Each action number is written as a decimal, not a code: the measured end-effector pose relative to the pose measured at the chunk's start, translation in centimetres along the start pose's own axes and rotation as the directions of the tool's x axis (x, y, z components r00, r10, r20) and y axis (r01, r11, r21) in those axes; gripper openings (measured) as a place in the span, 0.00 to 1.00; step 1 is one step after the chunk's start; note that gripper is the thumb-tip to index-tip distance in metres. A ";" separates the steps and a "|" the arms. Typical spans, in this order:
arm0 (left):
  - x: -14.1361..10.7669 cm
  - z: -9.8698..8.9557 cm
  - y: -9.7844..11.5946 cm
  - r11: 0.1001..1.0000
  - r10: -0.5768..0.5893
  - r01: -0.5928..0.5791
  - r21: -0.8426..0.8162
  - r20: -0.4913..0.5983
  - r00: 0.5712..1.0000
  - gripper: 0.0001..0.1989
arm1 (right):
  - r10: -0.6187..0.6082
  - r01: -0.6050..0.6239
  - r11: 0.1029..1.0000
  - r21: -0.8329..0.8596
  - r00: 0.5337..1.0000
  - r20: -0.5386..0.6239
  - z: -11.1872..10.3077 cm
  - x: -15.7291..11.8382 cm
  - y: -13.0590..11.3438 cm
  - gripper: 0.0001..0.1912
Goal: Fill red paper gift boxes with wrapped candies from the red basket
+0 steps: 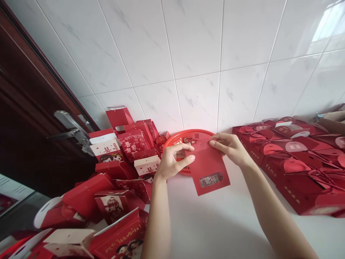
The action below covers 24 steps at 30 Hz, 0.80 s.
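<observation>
Between my hands hangs a flat red paper gift box (208, 162) with an oval window cut low in its face and some lettering showing in the window. My left hand (175, 160) pinches its upper left corner between thumb and fingers. At the upper right edge, my right hand (229, 147) grips the same box with thumb and fingertips. Right behind it stands a round red plastic basket (201, 133) with mesh sides, holding small wrapped pieces. The gift box hides the front of the basket.
Many red and white paper boxes (134, 142) crowd the left side of the white table (215, 223). Rows of closed red gift boxes (304, 169) with cords fill the right. A tiled wall (196, 97) rises behind; a dark door with a metal handle (72, 126) is at left.
</observation>
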<state>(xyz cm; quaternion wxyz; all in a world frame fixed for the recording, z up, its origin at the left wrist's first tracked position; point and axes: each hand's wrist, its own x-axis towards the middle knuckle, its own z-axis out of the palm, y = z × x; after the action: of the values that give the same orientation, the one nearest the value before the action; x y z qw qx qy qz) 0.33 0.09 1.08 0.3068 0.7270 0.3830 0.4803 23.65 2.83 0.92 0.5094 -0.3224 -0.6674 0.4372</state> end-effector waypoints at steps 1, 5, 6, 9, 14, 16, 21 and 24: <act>0.0 0.1 0.0 1.000 0.002 -0.002 -0.004 -0.012 1.000 0.13 | -0.014 0.014 1.000 -0.004 1.000 -0.009 0.0 0.0 0.0 0.21; 0.3 0.5 0.0 1.000 0.022 -0.023 -0.007 -0.130 0.991 0.18 | -0.031 0.030 0.999 -0.016 0.999 -0.042 -0.1 -0.1 0.0 0.20; 0.3 0.7 0.0 1.000 0.020 -0.021 -0.007 -0.137 0.990 0.19 | -0.023 0.022 1.000 -0.016 0.999 -0.044 0.0 -0.1 0.0 0.20; 0.4 1.0 -0.1 0.999 0.033 -0.034 -0.006 -0.149 0.988 0.19 | 0.014 -0.014 1.000 -0.004 0.999 -0.029 0.2 -0.1 0.0 0.21; 0.4 1.4 -0.2 0.997 0.074 -0.076 -0.002 -0.184 0.980 0.18 | 0.037 -0.036 0.999 0.027 0.999 -0.037 0.7 -0.1 -0.2 0.21; 0.5 1.8 -0.1 0.998 0.037 -0.050 -0.050 -0.230 0.972 0.19 | 0.024 -0.020 0.998 0.057 0.997 -0.079 0.9 -0.2 -0.2 0.21; 0.8 3.0 0.2 0.993 -0.039 -0.002 -0.114 -0.353 0.935 0.14 | -0.017 0.045 0.990 0.130 0.977 -0.212 1.5 -0.3 0.1 0.19; 0.9 3.7 0.3 1.000 0.031 -0.025 0.018 -0.400 0.916 0.20 | -0.014 0.062 0.988 0.143 0.949 -0.314 2.5 -0.4 0.5 0.20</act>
<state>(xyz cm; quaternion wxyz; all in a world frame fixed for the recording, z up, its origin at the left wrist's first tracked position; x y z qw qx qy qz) 4.10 0.41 0.44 0.2105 0.6208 0.4302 0.6206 21.32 2.04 0.06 0.6397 -0.3348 -0.5498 0.4201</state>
